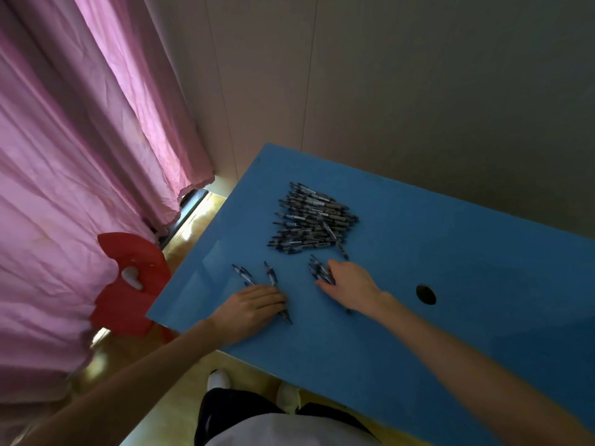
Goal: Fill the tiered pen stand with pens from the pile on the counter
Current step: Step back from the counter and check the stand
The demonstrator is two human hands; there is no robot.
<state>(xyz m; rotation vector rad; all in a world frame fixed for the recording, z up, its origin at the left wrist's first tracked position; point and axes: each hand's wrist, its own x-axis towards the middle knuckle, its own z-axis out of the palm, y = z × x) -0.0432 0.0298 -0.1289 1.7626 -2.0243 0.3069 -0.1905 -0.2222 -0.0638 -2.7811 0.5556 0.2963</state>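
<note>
A pile of dark blue-and-grey pens (312, 218) lies on the blue counter (450, 252), near its far left part. My left hand (254, 305) lies over a few pens (271, 273) near the counter's left edge, fingers curled round them; their tips stick out beyond the knuckles. My right hand (349, 284) rests just below the pile, its fingers gathering a small bunch of pens (318, 270). No pen stand shows in this view.
A round cable hole (425, 294) sits in the counter to the right of my right hand. A red chair (128, 281) stands left of the counter, in front of a pink curtain (80, 156). A plain wall runs behind the counter.
</note>
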